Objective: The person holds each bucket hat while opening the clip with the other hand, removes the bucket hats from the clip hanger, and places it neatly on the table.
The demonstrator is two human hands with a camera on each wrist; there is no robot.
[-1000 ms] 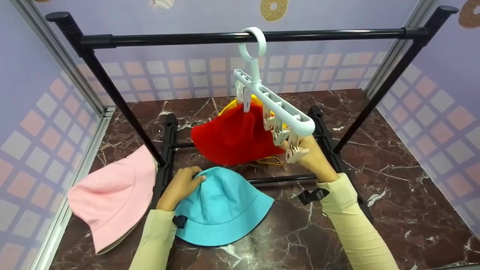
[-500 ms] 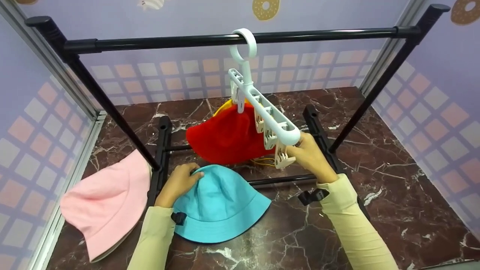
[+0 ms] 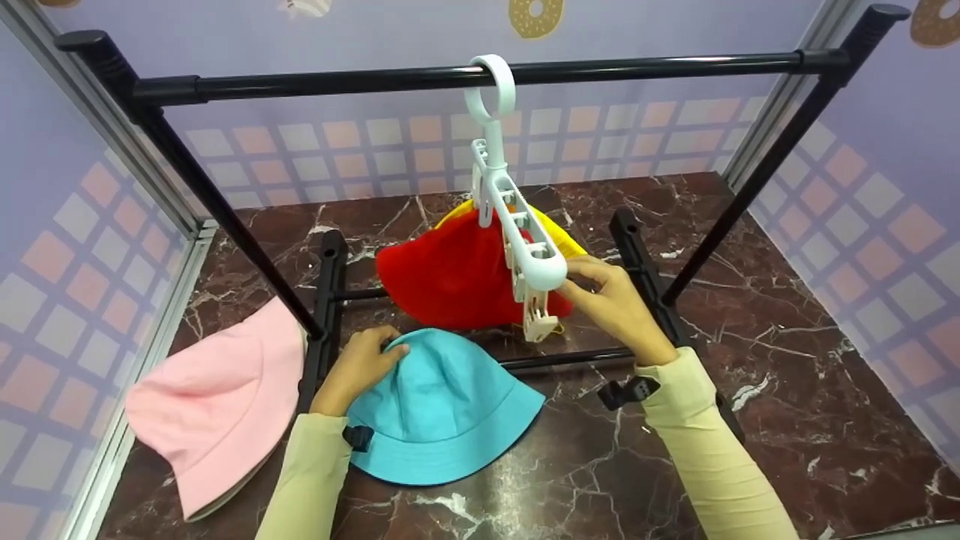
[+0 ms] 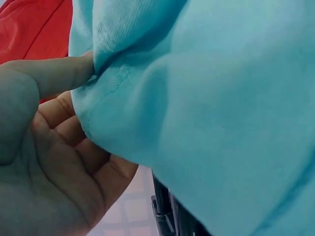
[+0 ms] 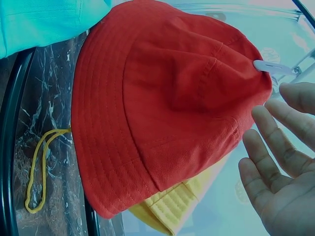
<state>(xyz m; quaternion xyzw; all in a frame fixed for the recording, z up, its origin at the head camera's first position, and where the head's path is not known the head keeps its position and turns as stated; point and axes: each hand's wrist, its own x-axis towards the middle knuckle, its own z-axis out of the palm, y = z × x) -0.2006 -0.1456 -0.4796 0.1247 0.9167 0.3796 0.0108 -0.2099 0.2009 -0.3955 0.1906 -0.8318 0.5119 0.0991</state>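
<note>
My left hand (image 3: 364,367) pinches the top of a light blue bucket hat (image 3: 442,420) between thumb and fingers. In the left wrist view the thumb (image 4: 64,76) presses on the blue cloth (image 4: 206,108). A pale clip hanger (image 3: 540,266) hangs by its ring from the black bar, one end pointing toward me. My right hand (image 3: 615,307) is at that near end with its fingers loosely extended, holding nothing. Below the hanger is a red bucket hat (image 3: 450,277); in the right wrist view a clip (image 5: 275,68) grips its crown. A yellow hat (image 5: 179,206) shows behind it.
A pink bucket hat (image 3: 217,397) lies at the left beside the rack's foot. The black rack (image 3: 337,82) stands on a dark marbled table (image 3: 600,472), its uprights on both sides. A yellow cord (image 5: 43,167) dangles below the red hat. Patterned walls enclose the table.
The hanger has swivelled, its near end swinging left and toward me, and my right hand has followed it. My left hand stays on the blue hat.
</note>
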